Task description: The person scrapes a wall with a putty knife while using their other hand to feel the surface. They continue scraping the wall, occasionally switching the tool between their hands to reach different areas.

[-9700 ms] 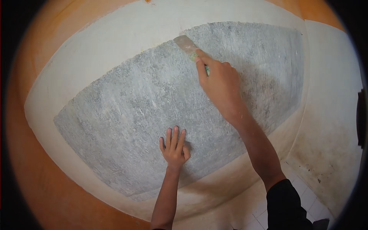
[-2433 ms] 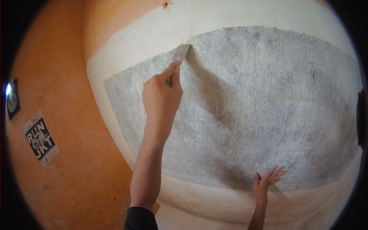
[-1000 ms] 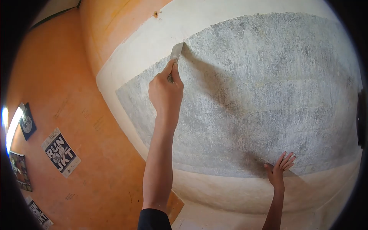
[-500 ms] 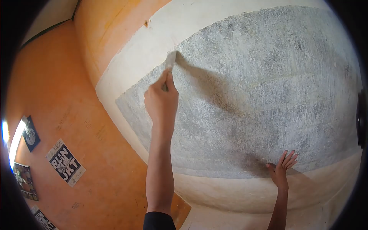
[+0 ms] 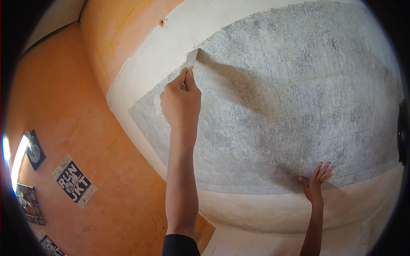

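My left hand [image 5: 180,96] is closed on the handle of a putty knife [image 5: 192,59], most of it hidden in my fingers. The blade rests along the upper left edge of a rough grey patch of wall [image 5: 290,102], where it borders the white band [image 5: 149,64]. Lower right, my right hand [image 5: 315,183] has its fingers spread, holding nothing. It is at the lower part of the grey patch, seemingly against the wall. Both hands cast shadows on the patch.
An orange wall [image 5: 85,128] meets this wall at a corner on the left. On it hang a black and white poster [image 5: 74,181], a dark blue picture [image 5: 35,151] and other pictures. A small hole [image 5: 161,22] marks the upper wall. A dark object [image 5: 402,133] is at the right edge.
My left hand and the putty knife have shifted slightly up along the patch's edge, the blade turned a little. My right hand stays spread in nearly the same place. The view has tilted slightly.
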Action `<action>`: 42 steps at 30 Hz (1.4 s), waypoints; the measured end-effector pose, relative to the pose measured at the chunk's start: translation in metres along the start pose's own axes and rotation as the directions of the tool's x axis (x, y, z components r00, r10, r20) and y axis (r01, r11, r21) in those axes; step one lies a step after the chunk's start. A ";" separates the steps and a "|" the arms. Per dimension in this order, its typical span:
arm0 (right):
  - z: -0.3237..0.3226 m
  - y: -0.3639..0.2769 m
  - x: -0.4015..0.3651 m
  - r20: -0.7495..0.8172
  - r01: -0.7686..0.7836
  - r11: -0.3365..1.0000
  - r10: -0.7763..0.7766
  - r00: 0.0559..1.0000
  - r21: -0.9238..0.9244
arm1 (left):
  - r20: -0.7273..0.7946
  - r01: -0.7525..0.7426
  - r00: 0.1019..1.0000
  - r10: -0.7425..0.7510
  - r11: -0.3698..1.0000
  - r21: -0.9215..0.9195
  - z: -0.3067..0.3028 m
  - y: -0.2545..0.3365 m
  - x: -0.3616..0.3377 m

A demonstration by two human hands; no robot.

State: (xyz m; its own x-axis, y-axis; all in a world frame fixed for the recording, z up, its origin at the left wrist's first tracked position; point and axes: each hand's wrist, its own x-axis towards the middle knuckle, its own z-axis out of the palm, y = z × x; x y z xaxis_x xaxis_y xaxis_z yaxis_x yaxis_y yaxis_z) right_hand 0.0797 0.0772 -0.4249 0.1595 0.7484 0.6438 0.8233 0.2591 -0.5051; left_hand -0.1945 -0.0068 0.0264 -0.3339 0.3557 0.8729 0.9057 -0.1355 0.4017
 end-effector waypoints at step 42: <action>0.005 0.020 -0.008 -0.030 0.083 0.989 -0.088 0.996 -0.119 | -0.103 -0.050 0.993 0.052 0.998 0.029 0.018 -0.003 -0.010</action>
State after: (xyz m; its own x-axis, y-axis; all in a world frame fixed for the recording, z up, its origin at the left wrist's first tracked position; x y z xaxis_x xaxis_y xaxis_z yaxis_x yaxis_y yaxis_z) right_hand 0.0919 0.0797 -0.4431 0.1029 0.7044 0.7023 0.8925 0.2463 -0.3778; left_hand -0.1896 0.0066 0.0118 -0.3112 0.2511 0.9166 0.9284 -0.1260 0.3497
